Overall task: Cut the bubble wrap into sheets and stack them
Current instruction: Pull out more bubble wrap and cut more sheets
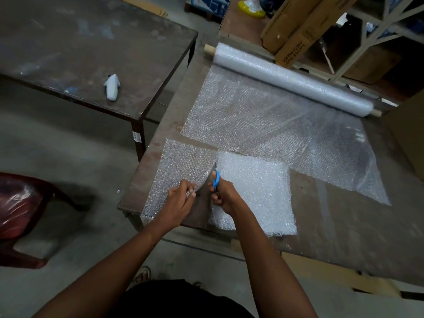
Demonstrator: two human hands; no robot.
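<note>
Right hand [221, 196] grips scissors [215, 177], left hand [181, 198] pinches the bubble wrap [181, 166]; slack there probably means a crooked cut.

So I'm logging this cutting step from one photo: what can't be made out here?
- Head view: scissors blades, mostly hidden by the bubble wrap.
- Stack sheet count: layers blend together.
- Stack's near left corner, covered by the right hand.
- Box print, too small.
</note>
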